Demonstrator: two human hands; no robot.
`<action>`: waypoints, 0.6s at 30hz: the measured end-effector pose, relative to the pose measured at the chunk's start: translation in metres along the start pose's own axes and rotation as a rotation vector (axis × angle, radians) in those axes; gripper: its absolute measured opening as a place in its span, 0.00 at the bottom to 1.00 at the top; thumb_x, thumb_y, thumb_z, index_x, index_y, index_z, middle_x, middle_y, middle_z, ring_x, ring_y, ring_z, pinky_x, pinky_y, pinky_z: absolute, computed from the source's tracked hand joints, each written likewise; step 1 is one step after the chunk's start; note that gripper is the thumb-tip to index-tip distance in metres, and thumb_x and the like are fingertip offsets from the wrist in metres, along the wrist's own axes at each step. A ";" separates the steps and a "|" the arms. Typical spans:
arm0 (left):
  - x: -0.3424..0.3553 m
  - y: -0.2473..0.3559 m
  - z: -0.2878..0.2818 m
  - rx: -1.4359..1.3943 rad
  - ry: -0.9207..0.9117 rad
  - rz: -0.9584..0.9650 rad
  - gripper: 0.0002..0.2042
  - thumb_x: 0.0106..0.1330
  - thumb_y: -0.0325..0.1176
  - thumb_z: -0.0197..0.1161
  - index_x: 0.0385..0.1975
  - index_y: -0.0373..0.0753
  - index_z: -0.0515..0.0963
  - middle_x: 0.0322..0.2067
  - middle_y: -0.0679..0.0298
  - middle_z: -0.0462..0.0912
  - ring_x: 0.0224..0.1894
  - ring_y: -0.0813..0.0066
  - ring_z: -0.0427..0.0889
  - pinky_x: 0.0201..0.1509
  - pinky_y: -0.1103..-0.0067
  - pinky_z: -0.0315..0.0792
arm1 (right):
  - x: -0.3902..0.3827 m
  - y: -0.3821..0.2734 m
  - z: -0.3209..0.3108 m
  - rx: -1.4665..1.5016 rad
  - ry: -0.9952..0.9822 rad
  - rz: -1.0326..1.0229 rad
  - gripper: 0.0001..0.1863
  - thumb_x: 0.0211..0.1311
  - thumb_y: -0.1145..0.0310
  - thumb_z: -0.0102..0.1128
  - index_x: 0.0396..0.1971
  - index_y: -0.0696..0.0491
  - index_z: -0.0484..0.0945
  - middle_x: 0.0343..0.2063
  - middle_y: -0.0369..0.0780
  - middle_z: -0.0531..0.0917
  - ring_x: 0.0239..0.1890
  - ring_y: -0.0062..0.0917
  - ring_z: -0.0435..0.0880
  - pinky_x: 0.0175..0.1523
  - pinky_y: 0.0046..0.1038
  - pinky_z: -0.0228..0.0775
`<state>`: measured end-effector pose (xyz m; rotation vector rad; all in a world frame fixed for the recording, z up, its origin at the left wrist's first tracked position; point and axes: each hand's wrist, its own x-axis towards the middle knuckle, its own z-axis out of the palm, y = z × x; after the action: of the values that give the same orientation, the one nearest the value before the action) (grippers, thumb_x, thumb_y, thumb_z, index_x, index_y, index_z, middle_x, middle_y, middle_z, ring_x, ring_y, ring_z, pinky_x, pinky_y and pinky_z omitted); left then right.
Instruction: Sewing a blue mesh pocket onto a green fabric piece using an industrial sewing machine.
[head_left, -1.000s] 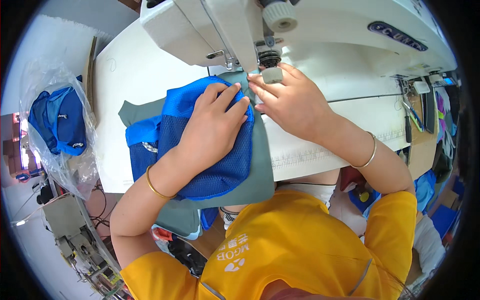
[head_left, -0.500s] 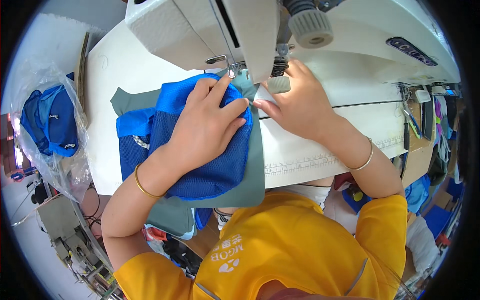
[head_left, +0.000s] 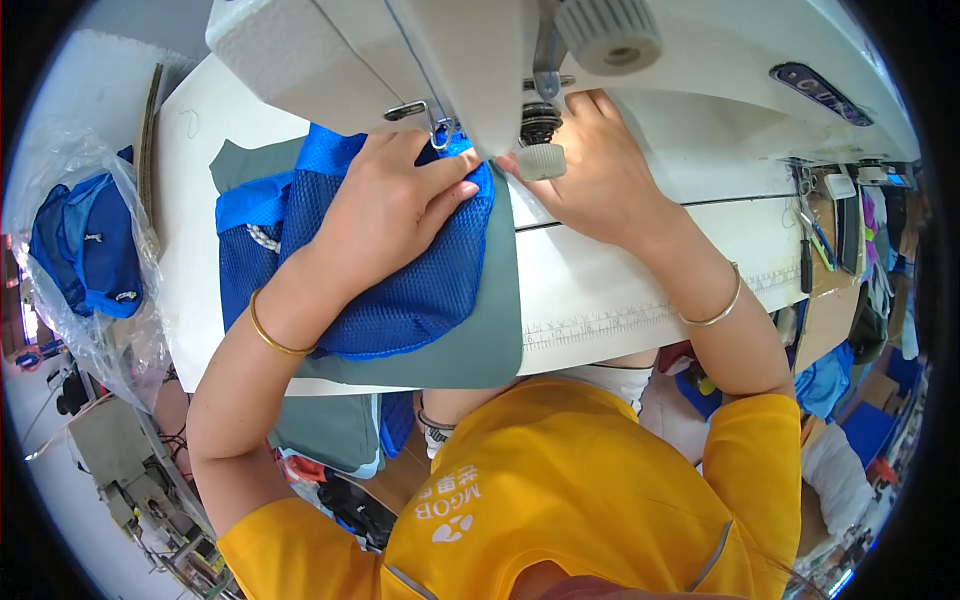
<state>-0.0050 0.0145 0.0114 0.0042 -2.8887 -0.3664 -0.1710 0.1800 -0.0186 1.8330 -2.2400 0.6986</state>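
A blue mesh piece (head_left: pixel 420 300) with a smooth blue border lies over a grey-green fabric panel (head_left: pixel 495 350) on the sewing machine table. My left hand (head_left: pixel 385 205) rests on the mesh, its thumb and forefinger stretched towards the sewing machine (head_left: pixel 300 60) head. Farther right, my right hand (head_left: pixel 610 185) lies open beside the fabric's upper right edge, thumb tip close to it and fingers reaching back past the machine's tension knob. The head hides some of those fingers, and the needle point is hard to make out. A white cord (head_left: pixel 263 238) shows at the mesh's left side.
At the left hangs a clear plastic bag (head_left: pixel 95 330) around a blue bag (head_left: pixel 95 240). Scissors and pens (head_left: pixel 815 235) lie at the right end of the table. A printed ruler strip (head_left: pixel 620 325) runs along the front edge; more grey-green fabric (head_left: pixel 330 430) hangs below.
The fabric and mesh have moved up under the machine head, with both hands going along. My left fingers now lie closer together. The whole view has shifted slightly.
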 end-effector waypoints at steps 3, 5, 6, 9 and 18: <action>0.001 -0.001 0.001 0.027 0.062 0.042 0.10 0.65 0.36 0.69 0.41 0.39 0.85 0.34 0.51 0.80 0.39 0.49 0.79 0.40 0.62 0.73 | -0.002 0.002 0.004 -0.002 0.041 -0.026 0.19 0.66 0.59 0.62 0.48 0.58 0.82 0.51 0.41 0.83 0.59 0.38 0.76 0.68 0.41 0.64; -0.002 0.004 0.004 0.027 0.121 0.083 0.10 0.63 0.34 0.71 0.41 0.37 0.85 0.37 0.51 0.81 0.41 0.49 0.81 0.42 0.64 0.75 | -0.004 0.002 0.003 0.004 0.056 -0.061 0.16 0.64 0.61 0.64 0.44 0.56 0.83 0.49 0.40 0.84 0.56 0.36 0.78 0.66 0.40 0.67; -0.004 0.008 0.006 0.030 0.176 0.122 0.11 0.61 0.32 0.72 0.41 0.36 0.84 0.41 0.51 0.83 0.44 0.50 0.82 0.44 0.65 0.78 | -0.006 -0.001 -0.001 0.074 0.066 -0.118 0.13 0.62 0.63 0.65 0.40 0.55 0.84 0.46 0.39 0.85 0.53 0.35 0.80 0.62 0.38 0.70; -0.010 0.020 0.003 -0.037 0.145 0.171 0.13 0.56 0.28 0.74 0.41 0.35 0.84 0.47 0.50 0.83 0.50 0.50 0.82 0.51 0.66 0.79 | -0.010 -0.005 -0.003 0.167 0.180 -0.221 0.07 0.54 0.67 0.69 0.30 0.53 0.83 0.36 0.36 0.85 0.44 0.31 0.82 0.52 0.34 0.75; -0.032 0.038 0.002 -0.155 0.106 0.085 0.18 0.54 0.27 0.74 0.45 0.31 0.81 0.49 0.49 0.83 0.53 0.50 0.82 0.58 0.65 0.78 | -0.018 -0.020 -0.009 0.186 0.024 -0.176 0.05 0.55 0.71 0.66 0.33 0.49 0.82 0.32 0.34 0.83 0.35 0.30 0.81 0.38 0.33 0.75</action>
<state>0.0266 0.0526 0.0120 -0.1214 -2.7381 -0.5551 -0.1487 0.1972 -0.0125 2.0633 -2.0265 0.9163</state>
